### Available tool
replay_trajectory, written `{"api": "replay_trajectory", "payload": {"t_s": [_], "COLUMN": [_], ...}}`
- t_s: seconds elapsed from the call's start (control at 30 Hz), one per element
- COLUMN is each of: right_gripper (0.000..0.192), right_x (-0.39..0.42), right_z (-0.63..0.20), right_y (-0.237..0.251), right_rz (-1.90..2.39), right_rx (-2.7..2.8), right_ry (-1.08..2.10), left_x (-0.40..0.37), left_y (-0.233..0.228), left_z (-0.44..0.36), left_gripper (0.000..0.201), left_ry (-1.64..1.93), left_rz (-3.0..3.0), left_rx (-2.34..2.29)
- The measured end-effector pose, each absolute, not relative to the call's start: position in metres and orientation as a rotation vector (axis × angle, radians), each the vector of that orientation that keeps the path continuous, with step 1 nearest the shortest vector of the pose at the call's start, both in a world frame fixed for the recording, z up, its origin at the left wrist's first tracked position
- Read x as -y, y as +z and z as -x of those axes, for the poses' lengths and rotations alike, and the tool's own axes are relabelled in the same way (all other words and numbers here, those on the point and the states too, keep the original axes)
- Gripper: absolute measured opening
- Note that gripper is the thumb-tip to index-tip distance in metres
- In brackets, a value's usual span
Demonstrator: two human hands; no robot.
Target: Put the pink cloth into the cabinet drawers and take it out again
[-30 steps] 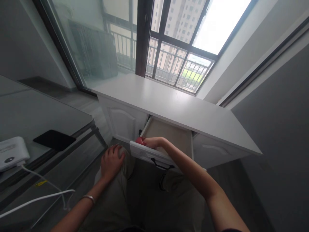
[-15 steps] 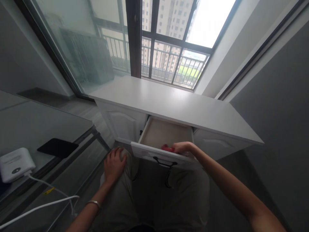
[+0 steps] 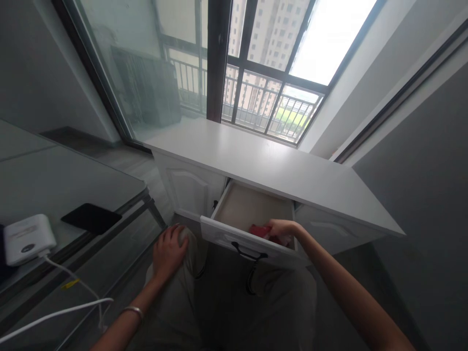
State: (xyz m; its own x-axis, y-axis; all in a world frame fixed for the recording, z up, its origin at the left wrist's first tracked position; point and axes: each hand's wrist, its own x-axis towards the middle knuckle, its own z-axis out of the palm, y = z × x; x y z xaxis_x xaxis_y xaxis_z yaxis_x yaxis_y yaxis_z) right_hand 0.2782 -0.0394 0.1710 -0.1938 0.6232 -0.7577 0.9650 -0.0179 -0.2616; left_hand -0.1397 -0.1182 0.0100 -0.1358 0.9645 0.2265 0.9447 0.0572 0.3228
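Observation:
A white desk (image 3: 278,170) stands under the window, and its middle drawer (image 3: 226,233) is pulled out towards me. My right hand (image 3: 283,229) reaches over the drawer front into the right part of the drawer and grips a red object (image 3: 259,230), which lies low inside and is partly hidden by my fingers. My left hand (image 3: 168,251) rests flat on my left knee, fingers apart, holding nothing. A bracelet (image 3: 132,310) sits on that wrist. The drawer's black handle (image 3: 248,254) hangs just below my right hand.
To the left is a glass-topped table (image 3: 54,185) with a black phone (image 3: 91,218) and a white box (image 3: 29,239) whose white cable (image 3: 54,312) trails down. A grey wall (image 3: 431,204) closes in the right side. The window (image 3: 270,73) lies beyond the desk.
My right hand carried the red object from the drawer's left front corner to its right side and lowered it inside. My left hand stayed on my knee.

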Motion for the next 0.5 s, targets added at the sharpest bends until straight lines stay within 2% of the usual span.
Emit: {"api": "replay_trajectory", "payload": {"t_s": [0.07,0.13,0.2,0.27,0.37,0.5], "right_gripper": [0.027,0.041,0.045,0.045,0.047,0.052], "right_x": [0.026,0.011,-0.005,-0.026,-0.061,-0.096], "right_z": [-0.263,-0.241,-0.217,-0.197,-0.183,-0.181], "right_y": [0.17,0.165,0.156,0.144,0.131,0.128], "right_rz": [-1.682,-1.713,-1.599,-1.361,-1.243,-1.487], "right_rx": [-2.07,-2.378,-2.708,-2.908,-2.839,-2.575], "right_ry": [-0.92,-0.591,-0.198,0.065,0.089,-0.018], "left_x": [0.118,0.117,0.117,0.116,0.116,0.115], "left_y": [0.009,0.008,0.007,0.006,0.005,0.005], "left_z": [0.141,0.141,0.14,0.139,0.136,0.134], "left_gripper": [0.047,0.046,0.045,0.044,0.044,0.044], "left_ry": [0.617,0.619,0.624,0.626,0.634,0.644], "left_rz": [-2.032,-2.032,-2.035,-2.044,-2.05,-2.032], "left_rx": [-2.252,-2.254,-2.257,-2.26,-2.264,-2.267]}}
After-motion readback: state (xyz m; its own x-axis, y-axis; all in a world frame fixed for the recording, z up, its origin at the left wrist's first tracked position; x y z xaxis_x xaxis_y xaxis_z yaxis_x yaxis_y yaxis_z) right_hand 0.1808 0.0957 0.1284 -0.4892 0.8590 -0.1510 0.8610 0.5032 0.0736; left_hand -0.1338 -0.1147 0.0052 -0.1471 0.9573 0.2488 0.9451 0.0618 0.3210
